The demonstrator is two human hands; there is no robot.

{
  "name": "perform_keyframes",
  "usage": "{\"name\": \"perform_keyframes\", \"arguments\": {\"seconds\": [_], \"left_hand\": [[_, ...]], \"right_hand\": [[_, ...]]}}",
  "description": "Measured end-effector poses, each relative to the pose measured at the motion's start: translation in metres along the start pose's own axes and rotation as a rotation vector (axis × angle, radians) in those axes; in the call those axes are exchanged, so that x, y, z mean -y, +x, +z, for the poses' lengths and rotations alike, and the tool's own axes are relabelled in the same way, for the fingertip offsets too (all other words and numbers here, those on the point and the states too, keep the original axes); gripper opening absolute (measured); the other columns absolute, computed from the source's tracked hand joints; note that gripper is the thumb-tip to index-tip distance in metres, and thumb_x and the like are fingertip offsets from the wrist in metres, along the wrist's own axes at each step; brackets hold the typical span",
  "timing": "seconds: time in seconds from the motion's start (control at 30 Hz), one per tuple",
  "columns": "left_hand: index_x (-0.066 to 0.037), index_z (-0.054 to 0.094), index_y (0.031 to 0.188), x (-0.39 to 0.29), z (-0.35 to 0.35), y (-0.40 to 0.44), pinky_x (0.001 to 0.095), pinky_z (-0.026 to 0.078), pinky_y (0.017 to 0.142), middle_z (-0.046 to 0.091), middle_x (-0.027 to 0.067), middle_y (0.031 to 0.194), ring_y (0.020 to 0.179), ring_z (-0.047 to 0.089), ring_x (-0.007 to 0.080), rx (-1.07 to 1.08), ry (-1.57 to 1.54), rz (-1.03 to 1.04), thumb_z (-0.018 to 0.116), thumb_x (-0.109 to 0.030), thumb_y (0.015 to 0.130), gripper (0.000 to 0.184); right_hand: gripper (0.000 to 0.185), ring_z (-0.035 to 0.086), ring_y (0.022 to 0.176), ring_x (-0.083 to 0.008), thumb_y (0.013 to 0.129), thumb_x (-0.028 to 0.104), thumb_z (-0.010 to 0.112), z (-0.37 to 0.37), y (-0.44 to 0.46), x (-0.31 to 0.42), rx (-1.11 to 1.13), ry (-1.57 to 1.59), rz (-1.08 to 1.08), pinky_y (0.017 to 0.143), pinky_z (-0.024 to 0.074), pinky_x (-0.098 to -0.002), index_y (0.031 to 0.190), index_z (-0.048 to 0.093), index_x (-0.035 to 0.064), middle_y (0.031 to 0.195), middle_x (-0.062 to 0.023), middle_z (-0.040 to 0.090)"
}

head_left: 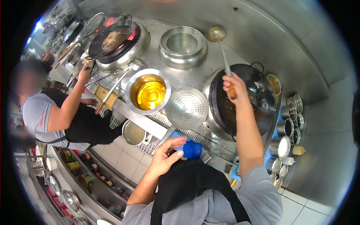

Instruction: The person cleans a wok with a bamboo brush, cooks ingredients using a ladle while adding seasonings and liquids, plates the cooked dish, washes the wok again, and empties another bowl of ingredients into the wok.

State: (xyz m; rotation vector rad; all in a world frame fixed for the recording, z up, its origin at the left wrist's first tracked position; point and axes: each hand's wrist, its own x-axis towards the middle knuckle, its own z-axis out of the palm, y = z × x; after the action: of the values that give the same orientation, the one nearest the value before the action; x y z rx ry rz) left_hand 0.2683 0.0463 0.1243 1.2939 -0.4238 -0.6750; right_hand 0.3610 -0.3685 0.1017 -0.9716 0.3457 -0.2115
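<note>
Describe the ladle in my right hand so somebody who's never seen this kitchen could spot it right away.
Find the big black wok on the right side of the steel cooktop. Your right hand appears over it, holding the long-handled metal ladle with its round bowl toward the back wall. Unlike the other ladle lying beside the oil pot, this one is in your hand.

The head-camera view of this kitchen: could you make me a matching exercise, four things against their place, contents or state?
Column one:
1. Ladle
2. Metal pot
3. Perforated metal disc
4. Left hand

Column two:
A. Between the pot and the black wok
B. Open, with nothing visible in its grasp
C. Gripped by the right hand
D. Contains yellow liquid

Pairs: 1-C, 2-D, 3-A, 4-B.
</note>
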Motion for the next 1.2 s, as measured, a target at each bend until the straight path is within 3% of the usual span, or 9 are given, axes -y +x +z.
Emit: {"name": "perform_keyframes", "arguments": {"seconds": [0.17, 0.27, 0.4, 0.67, 0.77, 0.97, 1.03, 1.13, 1.2], "left_hand": [[0.001, 0.059, 0.140, 0.001, -0.066, -0.024, 0.0413, 0.046, 0.112, 0.064, 0.0140, 0.141, 0.128, 0.061, 0.0247, -0.116, -0.031, -0.105, 0.073, -0.015, 0.098, 0.047], [0.001, 0.059, 0.140, 0.005, -0.088, -0.037, 0.0389, 0.046, 0.111, 0.065, 0.0133, 0.139, 0.127, 0.062, 0.0233, -0.110, -0.031, -0.145, 0.073, -0.013, 0.097, 0.047], [0.002, 0.060, 0.139, 0.007, -0.096, -0.048, 0.0371, 0.046, 0.109, 0.066, 0.0139, 0.136, 0.124, 0.062, 0.0216, -0.092, 0.023, -0.172, 0.072, -0.014, 0.097, 0.046], [0.000, 0.066, 0.132, 0.030, -0.085, -0.068, 0.0337, 0.050, 0.103, 0.071, 0.0112, 0.128, 0.118, 0.065, 0.0187, -0.008, 0.089, -0.317, 0.070, -0.009, 0.098, 0.036], [0.001, 0.067, 0.130, 0.048, -0.071, -0.072, 0.0324, 0.050, 0.101, 0.072, 0.0109, 0.125, 0.116, 0.066, 0.0185, 0.060, 0.173, -0.461, 0.070, -0.008, 0.099, 0.033], [0.001, 0.069, 0.125, 0.159, -0.038, -0.061, 0.0372, 0.052, 0.100, 0.074, 0.0161, 0.119, 0.116, 0.068, 0.0269, 0.267, 0.669, -0.516, 0.068, -0.023, 0.099, 0.035], [-0.001, 0.070, 0.125, 0.206, -0.011, -0.047, 0.0425, 0.053, 0.099, 0.073, 0.0226, 0.120, 0.116, 0.069, 0.0361, 0.325, 0.816, -0.506, 0.070, -0.031, 0.096, 0.042], [-0.002, 0.064, 0.132, 0.270, 0.056, -0.040, 0.0478, 0.053, 0.101, 0.070, 0.0255, 0.125, 0.120, 0.066, 0.0399, 0.560, 1.075, -0.348, 0.071, -0.038, 0.092, 0.054], [0.000, 0.060, 0.136, 0.314, 0.103, -0.039, 0.0493, 0.051, 0.105, 0.067, 0.0260, 0.129, 0.123, 0.064, 0.0406, 0.735, 1.140, -0.307, 0.069, -0.039, 0.092, 0.059]], "right_hand": [[0.069, 0.056, 0.057, -0.0132, 0.088, 0.003, 0.070, 0.077, 0.078, -0.083, -0.141, -0.576, 0.105, 0.047, 0.0469, -0.0314, 0.149, 0.040, -0.0087, 0.078, -0.0071, 0.061], [0.054, 0.059, 0.061, -0.0141, 0.089, 0.004, 0.069, 0.109, 0.101, -0.107, -0.198, -0.288, 0.191, 0.051, 0.0486, -0.0313, 0.137, 0.049, -0.0088, 0.076, -0.0077, 0.061], [0.020, 0.061, 0.069, -0.0135, 0.091, 0.006, 0.068, 0.108, 0.094, -0.101, 0.027, 0.403, 0.325, 0.057, 0.0489, -0.0287, 0.106, 0.056, 0.0011, 0.087, -0.0077, 0.064], [0.032, 0.057, 0.067, -0.0109, 0.094, 0.007, 0.066, 0.104, -0.051, -0.062, 0.139, 0.584, 0.067, 0.054, 0.0461, -0.0269, 0.123, 0.056, -0.0007, 0.092, -0.0068, 0.062], [0.035, 0.056, 0.066, -0.0109, 0.095, 0.008, 0.065, 0.089, -0.130, -0.030, 0.185, 0.492, -0.028, 0.052, 0.0461, -0.0263, 0.128, 0.055, 0.0005, 0.093, -0.0062, 0.061], [0.039, 0.061, 0.063, -0.0110, 0.097, 0.008, 0.065, 0.082, -0.281, -0.022, -0.124, 0.182, 0.018, 0.053, 0.0491, -0.0271, 0.133, 0.051, 0.0040, 0.092, -0.0036, 0.060], [0.046, 0.061, 0.064, -0.0108, 0.096, 0.007, 0.064, 0.060, -0.302, -0.024, -0.176, 0.129, 0.054, 0.054, 0.0491, -0.0273, 0.140, 0.047, 0.0050, 0.092, -0.0030, 0.060], [0.062, 0.060, 0.064, -0.0107, 0.094, 0.004, 0.062, 0.007, -0.311, -0.035, -0.182, 0.048, 0.148, 0.056, 0.0496, -0.0277, 0.153, 0.040, 0.0046, 0.091, -0.0017, 0.059], [0.067, 0.059, 0.066, -0.0103, 0.093, 0.001, 0.062, -0.029, -0.311, -0.033, -0.150, -0.241, 0.114, 0.058, 0.0498, -0.0275, 0.155, 0.038, 0.0034, 0.092, -0.0025, 0.060]]}}
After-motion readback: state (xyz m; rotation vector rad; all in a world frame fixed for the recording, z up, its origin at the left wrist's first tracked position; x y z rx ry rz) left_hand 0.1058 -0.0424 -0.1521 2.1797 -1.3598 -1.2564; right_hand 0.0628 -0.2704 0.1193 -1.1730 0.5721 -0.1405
